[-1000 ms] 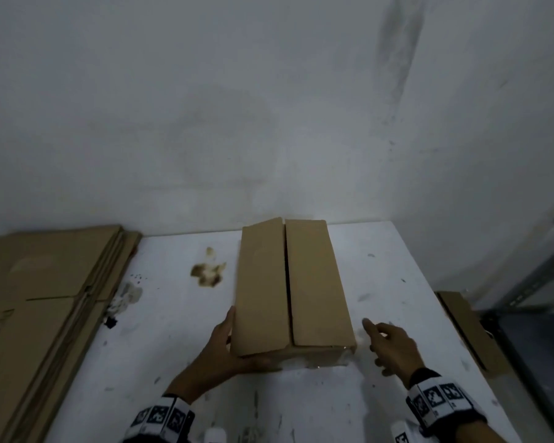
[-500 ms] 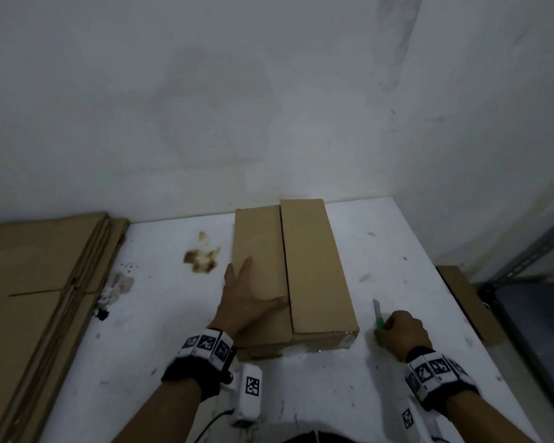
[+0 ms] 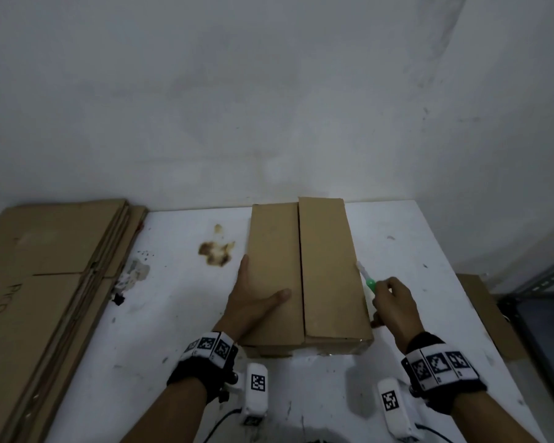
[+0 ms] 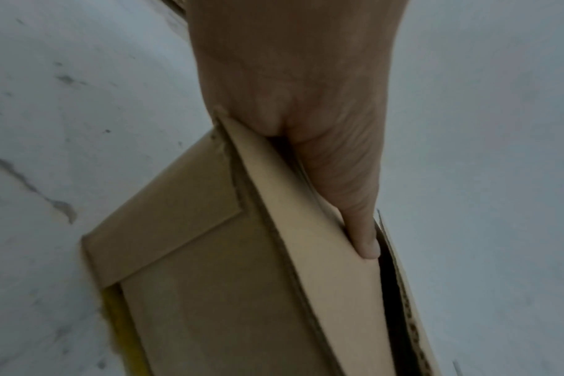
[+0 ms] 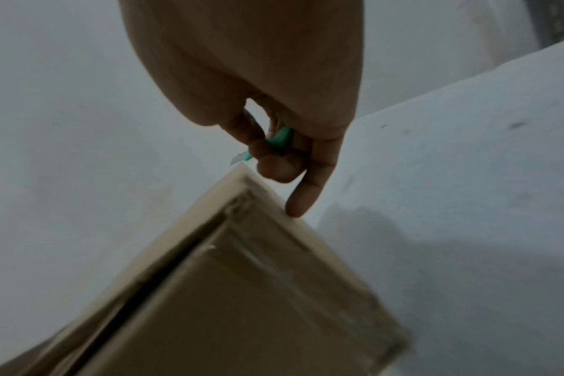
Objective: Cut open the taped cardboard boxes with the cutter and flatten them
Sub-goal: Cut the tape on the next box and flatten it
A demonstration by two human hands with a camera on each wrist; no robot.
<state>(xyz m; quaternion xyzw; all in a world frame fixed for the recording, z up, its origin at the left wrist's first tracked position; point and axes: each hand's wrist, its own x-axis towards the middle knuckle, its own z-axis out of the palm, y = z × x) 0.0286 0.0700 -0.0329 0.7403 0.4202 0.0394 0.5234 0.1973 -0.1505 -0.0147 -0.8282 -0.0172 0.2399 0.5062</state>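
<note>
Centrally, a long cardboard box [image 3: 304,276] is laid on the white worktop [image 3: 180,330], its far end close to the wall [image 3: 269,91]. Its two top flaps are met along a dark seam running away from the person, and the right flap is seen slightly higher than the left. Clear tape is visible on the near end face in the right wrist view.

The left hand [image 3: 253,302] is laid flat on the left flap, fingers straight along the box's left edge and thumb stretched across towards the seam. In the left wrist view the thumb [image 4: 354,203] is seen pressed on the flap, its tip just beside the dark gap.

The cutter [image 3: 366,278] is held in the right hand [image 3: 394,308], just beside the box's right side. Its green handle is pinched between curled fingers and thumb, and its pale blade is pointed up and away, with the tip touching or nearly touching the box's upper right edge; which one cannot be told. In the right wrist view one finger [image 5: 306,193] is stretched down to the box's edge.

A stack of flat cardboard [image 3: 45,282] is spread at the left, against the worktop's edge. A brown stain [image 3: 215,252] is marked on the worktop left of the box. Another cardboard piece [image 3: 489,314] is seen lower at the right, beside a metal frame [image 3: 544,282].
</note>
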